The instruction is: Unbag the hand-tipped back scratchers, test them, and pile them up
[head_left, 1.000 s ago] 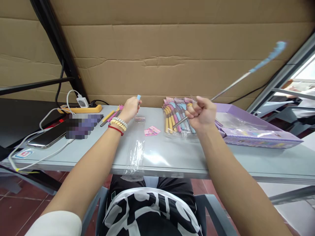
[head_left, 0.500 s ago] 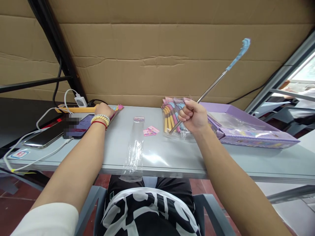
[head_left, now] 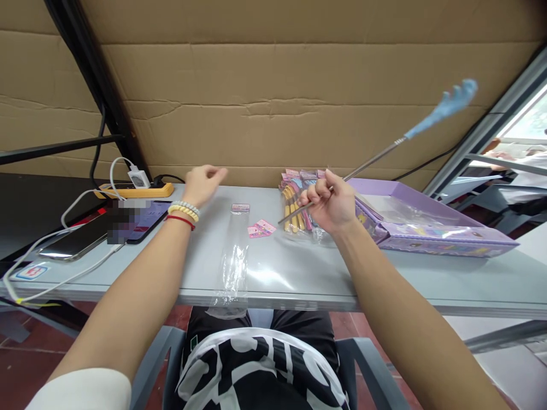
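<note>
My right hand (head_left: 331, 202) is closed around the thin metal rod of a back scratcher (head_left: 436, 117). Its blue hand-shaped head points up to the right, and the bare rod end is over the table's middle. My left hand (head_left: 205, 182) is raised above the back left of the table, fingers curled together; whatever they may hold is hidden. Between my hands lie a long clear plastic sleeve (head_left: 234, 256) with a printed header, hanging over the front edge, and small pink cards (head_left: 261, 228). Behind my right hand sit bagged back scratchers (head_left: 293, 208) with yellow, pink and blue parts.
On the right stands an open purple box (head_left: 448, 238) with clear plastic inside. At left lie two phones (head_left: 77, 239) (head_left: 147, 222), white cables and a yellow power strip (head_left: 160, 191). Cardboard (head_left: 273, 85) walls the back; a black post (head_left: 98, 85) rises at left.
My left hand has lifted and moved right, away from the phone; the pink piece beside it no longer shows. The back scratcher has tipped lower, its blue head swinging right.
</note>
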`<action>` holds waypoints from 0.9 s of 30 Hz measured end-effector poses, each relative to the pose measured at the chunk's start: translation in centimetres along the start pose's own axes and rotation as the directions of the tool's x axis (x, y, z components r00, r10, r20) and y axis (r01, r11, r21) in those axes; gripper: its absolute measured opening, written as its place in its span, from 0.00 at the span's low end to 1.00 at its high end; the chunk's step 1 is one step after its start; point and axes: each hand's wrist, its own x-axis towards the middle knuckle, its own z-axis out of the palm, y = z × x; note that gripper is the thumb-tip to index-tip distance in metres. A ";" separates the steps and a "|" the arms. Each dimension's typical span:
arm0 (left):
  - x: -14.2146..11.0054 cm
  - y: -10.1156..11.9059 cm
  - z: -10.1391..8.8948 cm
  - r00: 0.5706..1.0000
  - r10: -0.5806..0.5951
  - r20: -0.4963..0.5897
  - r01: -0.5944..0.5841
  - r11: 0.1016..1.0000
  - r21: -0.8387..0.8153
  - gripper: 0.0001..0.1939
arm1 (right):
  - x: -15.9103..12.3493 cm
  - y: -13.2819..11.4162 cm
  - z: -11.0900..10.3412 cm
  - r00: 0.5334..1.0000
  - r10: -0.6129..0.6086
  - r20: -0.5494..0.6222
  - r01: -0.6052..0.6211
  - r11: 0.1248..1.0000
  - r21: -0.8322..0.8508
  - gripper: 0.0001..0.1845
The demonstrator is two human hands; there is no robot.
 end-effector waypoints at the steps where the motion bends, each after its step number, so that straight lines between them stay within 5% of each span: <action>1: -0.8 1.4 0.6 0.985 0.113 0.132 -0.099 0.990 -0.104 0.21 | 0.0 0.3 0.1 1.000 -0.021 0.002 0.021 1.000 -0.012 0.32; 3: -2.8 4.0 2.1 0.875 0.321 0.362 -0.232 0.935 -0.269 0.23 | 0.0 0.9 0.4 0.998 -0.052 0.019 0.053 0.998 -0.039 0.32; 5: -4.5 5.8 3.4 0.757 0.451 0.473 -0.319 0.887 -0.335 0.22 | 0.1 1.4 0.6 0.998 -0.051 0.041 0.054 0.996 -0.075 0.32; 7: -5.4 6.5 4.3 0.712 0.493 0.499 -0.338 0.864 -0.372 0.23 | 0.2 1.4 0.5 0.999 -0.039 0.027 0.041 0.995 -0.089 0.31; 11: -4.4 5.1 3.9 0.771 0.452 0.448 -0.268 0.869 -0.416 0.24 | 0.6 -0.1 -0.7 0.977 -0.096 -0.190 0.121 0.985 0.124 0.26; 16: -2.3 2.2 1.9 0.802 0.271 0.532 -0.125 0.947 -0.295 0.26 | 1.3 -2.2 -3.3 0.816 -0.074 -0.574 0.310 0.893 0.326 0.17; 19: -2.0 1.6 1.5 0.812 0.217 0.542 -0.099 0.966 -0.238 0.25 | 1.7 -2.0 -3.9 0.776 -0.090 -0.624 0.263 0.946 0.190 0.12; 23: -2.3 2.1 1.6 0.821 0.224 0.525 -0.126 0.968 -0.217 0.26 | 2.0 -0.9 -3.2 0.691 -0.267 -0.671 0.229 0.962 -0.147 0.13; 25: -2.7 2.9 1.9 0.813 0.248 0.527 -0.157 0.964 -0.213 0.26 | 1.9 -0.2 -2.5 0.710 -0.269 -0.651 0.148 0.960 -0.236 0.14; 27: -3.3 3.8 2.4 0.793 0.302 0.530 -0.229 0.953 -0.201 0.25 | 1.6 0.6 -1.7 0.814 -0.207 -0.543 0.031 0.949 -0.315 0.13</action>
